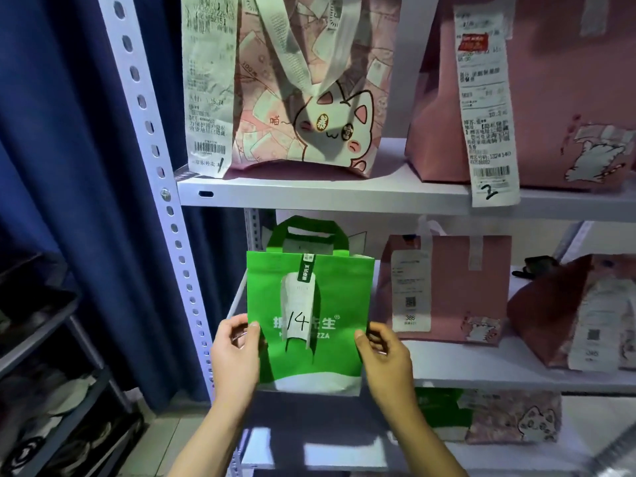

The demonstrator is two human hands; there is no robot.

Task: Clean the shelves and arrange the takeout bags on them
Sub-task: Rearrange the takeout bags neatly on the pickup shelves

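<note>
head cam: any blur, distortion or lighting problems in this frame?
Head view: wide-angle bowing bends the shelf upright; left side by the blue curtain is dark; handle shadows fall across the cat bag; receipt print is soft, yet "14" on the green bag reads clearly.

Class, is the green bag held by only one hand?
No: the left hand and right hand each grip a side of the green bag.
</note>
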